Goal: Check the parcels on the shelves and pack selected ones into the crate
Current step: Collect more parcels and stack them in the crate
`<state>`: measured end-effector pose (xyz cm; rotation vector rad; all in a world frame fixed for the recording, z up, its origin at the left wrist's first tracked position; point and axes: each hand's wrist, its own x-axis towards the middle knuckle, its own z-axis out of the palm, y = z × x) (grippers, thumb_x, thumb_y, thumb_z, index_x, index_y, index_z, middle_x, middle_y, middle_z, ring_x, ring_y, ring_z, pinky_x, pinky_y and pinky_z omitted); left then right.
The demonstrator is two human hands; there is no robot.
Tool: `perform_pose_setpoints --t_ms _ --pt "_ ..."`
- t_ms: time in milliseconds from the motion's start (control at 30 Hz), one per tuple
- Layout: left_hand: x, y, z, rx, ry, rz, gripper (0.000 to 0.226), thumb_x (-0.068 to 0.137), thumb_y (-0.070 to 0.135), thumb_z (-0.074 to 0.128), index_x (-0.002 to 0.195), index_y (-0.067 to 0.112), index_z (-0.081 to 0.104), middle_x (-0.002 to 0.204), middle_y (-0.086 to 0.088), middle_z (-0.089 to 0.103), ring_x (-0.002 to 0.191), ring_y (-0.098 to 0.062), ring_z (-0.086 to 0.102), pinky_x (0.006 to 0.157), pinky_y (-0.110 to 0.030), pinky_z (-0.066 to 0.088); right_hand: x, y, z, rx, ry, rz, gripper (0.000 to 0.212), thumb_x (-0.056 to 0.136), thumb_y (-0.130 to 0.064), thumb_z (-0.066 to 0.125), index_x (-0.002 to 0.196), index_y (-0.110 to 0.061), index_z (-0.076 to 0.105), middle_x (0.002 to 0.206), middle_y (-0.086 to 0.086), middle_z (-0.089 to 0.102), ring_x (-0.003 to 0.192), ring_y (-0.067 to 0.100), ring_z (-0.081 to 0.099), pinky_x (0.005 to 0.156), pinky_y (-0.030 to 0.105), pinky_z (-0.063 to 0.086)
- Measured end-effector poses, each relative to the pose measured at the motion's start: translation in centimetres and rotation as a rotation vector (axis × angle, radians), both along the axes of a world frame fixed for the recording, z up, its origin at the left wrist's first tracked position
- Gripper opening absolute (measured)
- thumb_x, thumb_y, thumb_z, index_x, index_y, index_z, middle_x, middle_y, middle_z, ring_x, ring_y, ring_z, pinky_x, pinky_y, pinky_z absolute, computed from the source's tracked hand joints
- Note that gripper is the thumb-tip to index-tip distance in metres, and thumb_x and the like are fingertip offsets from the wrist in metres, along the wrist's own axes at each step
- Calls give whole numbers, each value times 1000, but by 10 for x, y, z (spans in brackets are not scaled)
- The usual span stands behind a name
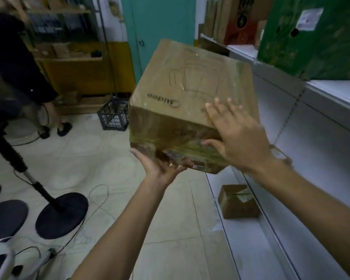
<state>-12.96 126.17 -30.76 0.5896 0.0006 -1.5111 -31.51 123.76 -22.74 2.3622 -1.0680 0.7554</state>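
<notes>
Both forearms reach up from the bottom edge to a large cardboard box point(190, 93) held in the air between the white shelves point(291, 229) on the right and the tiled floor point(113, 170) on the left. The left hand point(160, 166) lies palm up beneath the box's lowest corner and carries it on its flat palm. The right hand point(236, 134) presses flat against the near side, fingers spread and straight, thumb laid across the darker face below. The box is tilted and wrapped in glossy clear tape. Its upper face bears the brand "Midea", upside down from here, beside a faint line drawing that could be an appliance, though blur hides the details.

On the lowest shelf, below the right arm, sits a small taped parcel point(237, 201). A green carton point(311, 37) on the upper shelf carries a white label too blurred to read; beyond it a red carton point(240, 21) shows a lightning-bolt mark. The black plastic crate point(114, 116) stands on the floor just left of the box, near a teal door point(160, 27). Another person point(18, 63) in dark clothes stands at far left, near a black fan base point(62, 215).
</notes>
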Motion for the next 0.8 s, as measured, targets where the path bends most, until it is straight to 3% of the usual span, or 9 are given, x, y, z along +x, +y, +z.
perform_pose_setpoints --t_ms 200,333,400,467,533,600,667,767,800 --pt "23 -38 31 -54 -51 185 117 61 96 21 149 20 28 148 -9 38 134 -43 33 102 -71 28 17 -25 -12 -150 -107 111 72 82 -32 65 145 -10 36 150 15 37 138 39 32 113 51 25" --pt "49 -80 52 -22 -373 224 97 74 87 15 146 24 34 133 -3 50 130 -34 42 103 -58 38 39 -77 6 -53 -209 95 69 90 -44 53 147 -15 30 152 8 35 141 33 29 112 49 29" --pt "70 -112 67 -16 -632 258 79 85 76 19 142 25 40 131 1 55 124 -26 50 94 -45 44 52 -111 29 176 -367 52 69 91 -50 53 149 -22 30 152 2 36 141 25 32 109 45 34" --pt "95 -148 86 -131 -845 291 62 94 62 24 138 24 47 132 0 58 115 -18 58 86 -34 46 67 -150 56 464 -634 25 61 89 -48 58 144 -32 38 141 -3 51 127 19 49 101 40 45" --pt "118 -175 105 -266 -1003 314 46 100 47 31 132 21 53 124 0 64 107 -13 62 78 -25 49 77 -183 76 730 -969 58 37 88 -40 64 122 -28 58 116 0 67 102 19 63 87 36 52" --pt "139 -205 123 -377 -1201 307 34 101 31 40 130 18 52 122 4 62 105 -6 60 72 -12 49 83 -229 77 966 -1225 42 21 88 -35 66 103 -20 65 99 4 71 86 20 67 77 35 55" --pt "161 -233 128 -396 -1310 226 40 98 26 47 138 18 42 127 5 55 110 -6 53 76 -7 48 88 -270 62 1154 -1336 -6 29 84 -40 69 100 -15 67 93 5 71 84 22 67 76 34 55" --pt "201 -275 112 -190 -1458 74 86 80 59 61 148 23 23 144 -1 41 130 -24 43 106 -41 40 97 -315 29 1304 -1520 10 38 87 -40 64 109 -10 68 104 12 72 99 30 66 93 45 50" --pt "211 -286 107 -104 -1458 37 102 72 67 64 150 22 18 150 -2 34 134 -27 39 109 -45 35 98 -328 15 1344 -1574 38 41 89 -40 61 114 -9 67 112 14 70 107 32 64 100 48 46"
